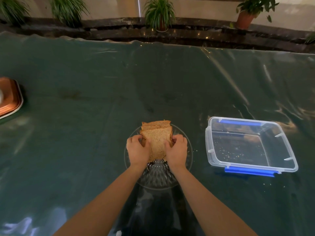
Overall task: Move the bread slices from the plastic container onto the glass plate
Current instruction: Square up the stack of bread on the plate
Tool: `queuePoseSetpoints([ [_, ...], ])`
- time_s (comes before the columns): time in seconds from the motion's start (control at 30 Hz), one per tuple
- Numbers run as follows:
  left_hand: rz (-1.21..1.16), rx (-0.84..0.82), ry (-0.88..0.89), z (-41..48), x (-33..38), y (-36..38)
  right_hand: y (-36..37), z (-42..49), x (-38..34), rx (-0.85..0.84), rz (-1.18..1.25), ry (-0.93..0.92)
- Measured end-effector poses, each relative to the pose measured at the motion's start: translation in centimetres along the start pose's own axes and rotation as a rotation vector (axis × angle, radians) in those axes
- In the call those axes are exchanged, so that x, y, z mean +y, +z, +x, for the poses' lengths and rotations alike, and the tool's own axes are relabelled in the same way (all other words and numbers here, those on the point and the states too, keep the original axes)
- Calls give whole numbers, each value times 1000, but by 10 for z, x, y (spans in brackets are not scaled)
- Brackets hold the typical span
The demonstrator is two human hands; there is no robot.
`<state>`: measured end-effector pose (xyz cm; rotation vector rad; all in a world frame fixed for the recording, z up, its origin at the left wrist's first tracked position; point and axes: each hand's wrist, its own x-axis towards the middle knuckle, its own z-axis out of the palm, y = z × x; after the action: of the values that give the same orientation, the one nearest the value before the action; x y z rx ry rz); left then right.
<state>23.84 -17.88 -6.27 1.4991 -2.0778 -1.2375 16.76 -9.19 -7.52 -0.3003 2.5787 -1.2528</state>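
Observation:
A stack of brown bread slices (pixel 157 136) leans over the round cut-glass plate (pixel 157 176) in the middle of the table. My left hand (pixel 137 151) grips the stack's left side and my right hand (pixel 177 150) grips its right side. Both thumbs press on the front slice. The lower edge of the stack sits near the plate's centre. To the right stands the clear plastic container (pixel 252 145) with blue clips; only crumbs lie on its bottom.
A dark green plastic sheet (pixel 85 116) covers the table. A copper-coloured tray (pixel 9 97) sits at the left edge. Potted plants (pixel 160 14) line a dark stone ledge beyond the far edge. Crumbs lie near the container.

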Motion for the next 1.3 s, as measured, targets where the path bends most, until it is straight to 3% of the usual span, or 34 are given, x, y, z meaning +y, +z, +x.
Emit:
queuePoseSetpoints([
  [0.23, 34, 57, 57, -5, 0, -1, 0, -7, 6, 45, 46, -63],
  [0.5, -108, 70, 84, -20, 2, -3, -12, -21, 7, -3, 176, -89],
  [0.83, -40, 13, -22, -18, -8, -2, -15, -18, 12, -56, -9, -53],
  [1.3, 12, 23, -14, -12, -13, 1, -10, -17, 14, -43, -91, -41],
])
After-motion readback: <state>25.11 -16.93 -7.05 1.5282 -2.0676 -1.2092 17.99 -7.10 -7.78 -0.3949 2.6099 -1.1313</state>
